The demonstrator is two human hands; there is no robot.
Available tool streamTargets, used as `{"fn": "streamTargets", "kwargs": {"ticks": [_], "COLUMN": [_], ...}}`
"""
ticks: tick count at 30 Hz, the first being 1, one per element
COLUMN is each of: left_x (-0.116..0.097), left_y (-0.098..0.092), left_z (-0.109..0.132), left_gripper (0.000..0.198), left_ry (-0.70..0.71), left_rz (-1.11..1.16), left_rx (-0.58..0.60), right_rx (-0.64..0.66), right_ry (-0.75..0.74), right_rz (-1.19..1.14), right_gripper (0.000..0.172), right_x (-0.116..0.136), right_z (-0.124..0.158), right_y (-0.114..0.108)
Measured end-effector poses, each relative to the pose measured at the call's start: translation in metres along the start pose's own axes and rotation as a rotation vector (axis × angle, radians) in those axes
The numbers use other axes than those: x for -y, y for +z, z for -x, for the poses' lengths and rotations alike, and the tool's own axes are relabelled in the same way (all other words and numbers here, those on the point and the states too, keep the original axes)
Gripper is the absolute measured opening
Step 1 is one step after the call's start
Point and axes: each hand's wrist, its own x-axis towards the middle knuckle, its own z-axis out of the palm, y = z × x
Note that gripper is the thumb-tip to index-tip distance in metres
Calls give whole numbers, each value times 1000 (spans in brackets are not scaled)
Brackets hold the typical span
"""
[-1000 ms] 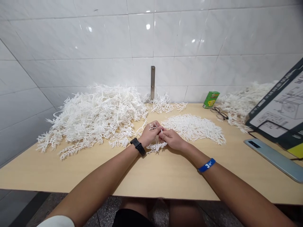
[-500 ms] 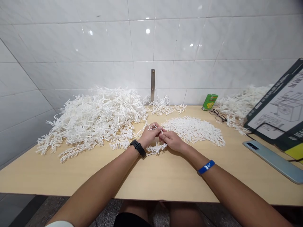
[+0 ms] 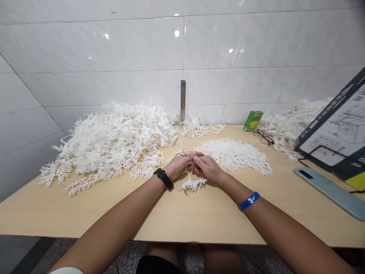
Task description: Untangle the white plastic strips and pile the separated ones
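My left hand [image 3: 180, 164] and my right hand [image 3: 207, 167] meet at the middle of the table, fingertips pinched together. A white branched plastic sprig [image 3: 195, 184] hangs below them, its upper part running into my left fingers. Whatever my right fingertips pinch is mostly hidden; a small white bit shows between the thumbs. A big tangled pile of white branched sprigs [image 3: 119, 140] lies left of my left hand. Just beyond my right hand spreads a flatter heap of short white pieces [image 3: 234, 155].
A smaller clump of sprigs [image 3: 194, 126] lies by a metal strip [image 3: 183, 101] at the tiled wall. On the right are a green box [image 3: 253, 121], eyeglasses [image 3: 264, 137], more white pieces [image 3: 291, 121], a phone [image 3: 330, 194] and a printed carton [image 3: 339, 133] with a black cord.
My hands stay together, fingers shifting slightly. The hanging sprig has swung and now sits a little lower and to the right beneath them. The camera view has tilted slightly.
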Motion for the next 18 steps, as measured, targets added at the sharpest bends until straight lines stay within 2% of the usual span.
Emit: {"fn": "streamTargets", "kwargs": {"ticks": [4,6,11,14,18], "left_x": [-1,-2,-4,-5,-5], "left_y": [3,5,13,14,12], "left_z": [3,4,4,3,3], "left_gripper": [36,34,31,33,31], "left_ry": [-67,-47,184,206,190], "left_rz": [58,66,-48,-141,-41], "left_rx": [26,21,-148,-222,-384], "right_rx": [1,11,-10,-33,39], "right_ry": [-31,-37,-33,-38,-150], "right_rz": [24,19,14,73,239], "right_gripper": [58,57,54,54,53], "right_x": [5,6,5,10,16], "right_z": [1,1,0,2,5], "right_y": [2,4,7,10,20]}}
